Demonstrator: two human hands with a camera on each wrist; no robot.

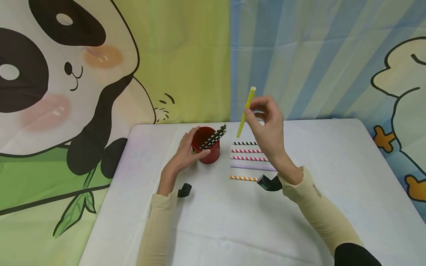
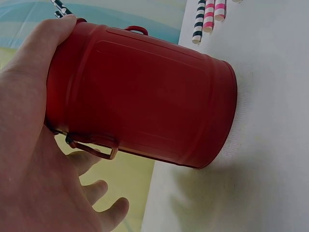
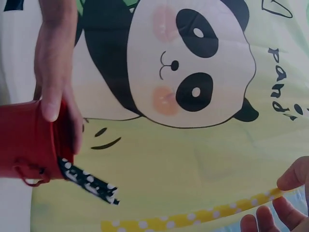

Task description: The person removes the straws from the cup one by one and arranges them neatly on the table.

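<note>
A small red metal bucket (image 1: pixel 211 157) with little side handles stands upright on the table. My left hand (image 1: pixel 186 149) grips it at the rim, thumb on the near side and fingers round the far side. Black paper straws with white dots (image 1: pixel 213 137) lean out of the bucket toward the right. My right hand (image 1: pixel 271 125) pinches a yellow paper straw with white dots (image 3: pixel 193 217) between thumb and fingers. That straw is held tilted above the table, to the right of the bucket.
Below my right hand lie several striped straws in a column: black-striped (image 1: pixel 244 143), red-striped (image 1: pixel 247 151), pink-striped (image 1: pixel 249 159), a lilac one (image 1: pixel 253 167) and orange-striped (image 1: pixel 243 178). My right forearm covers some of their right ends. A panda-print curtain (image 1: pixel 186 55) hangs behind the white table (image 1: pixel 233 229).
</note>
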